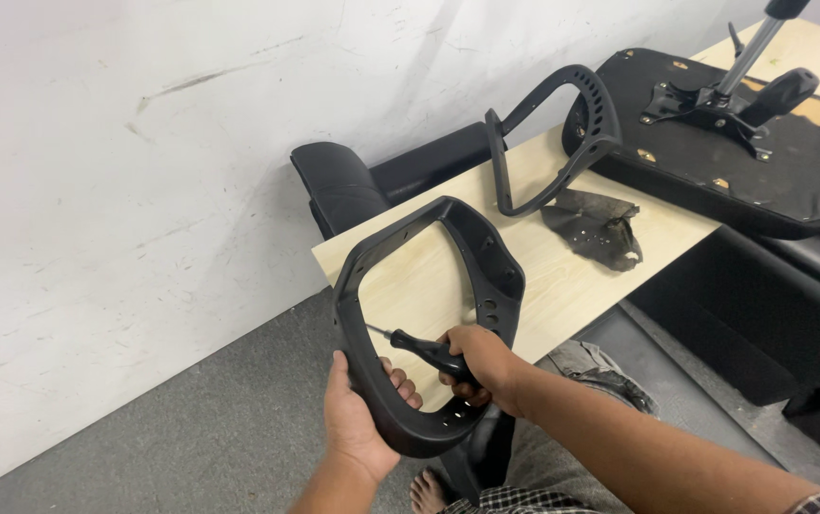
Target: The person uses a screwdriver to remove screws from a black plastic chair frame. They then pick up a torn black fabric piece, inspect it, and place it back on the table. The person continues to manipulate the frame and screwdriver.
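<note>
Two hands busy: left hand (pixel 358 419) grips black armrest loop (pixel 424 314), right hand (pixel 477 362) fisted on screwdriver (pixel 429 352); tip, seemingly unseated, could slip toward left fingers.

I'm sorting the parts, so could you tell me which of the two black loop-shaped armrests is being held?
The nearer armrest: the left hand grips its lower edge while the right hand holds a screwdriver inside it. The other armrest lies untouched on the board.

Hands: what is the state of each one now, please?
Left hand: closed on the black armrest frame.
Right hand: closed on a screwdriver.
</note>
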